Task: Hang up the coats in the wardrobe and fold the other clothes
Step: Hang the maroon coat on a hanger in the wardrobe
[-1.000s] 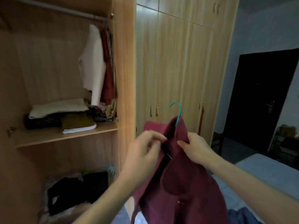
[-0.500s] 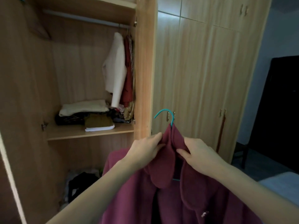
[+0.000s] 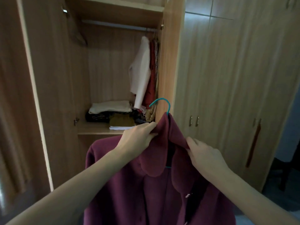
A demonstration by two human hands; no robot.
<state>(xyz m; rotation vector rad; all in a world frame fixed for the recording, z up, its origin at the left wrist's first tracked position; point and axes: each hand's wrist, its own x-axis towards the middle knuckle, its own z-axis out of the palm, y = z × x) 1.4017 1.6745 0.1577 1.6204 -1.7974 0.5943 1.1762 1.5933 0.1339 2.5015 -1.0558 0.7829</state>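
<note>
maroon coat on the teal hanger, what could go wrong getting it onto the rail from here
1. Both the left hand and the right hand pinch only the collar of the maroon coat, not the teal hanger, so the hanger could tip or slip out.
2. The hook sits well below the rail; lifting by fabric alone may leave it hard to aim.
3. The hanging clothes crowd the rail's right end, so the coat may snag them.

To the right stand closed light wooden cupboard doors (image 3: 227, 88) with small metal handles (image 3: 194, 121); farther right, a dark doorway (image 3: 290, 127).
</note>
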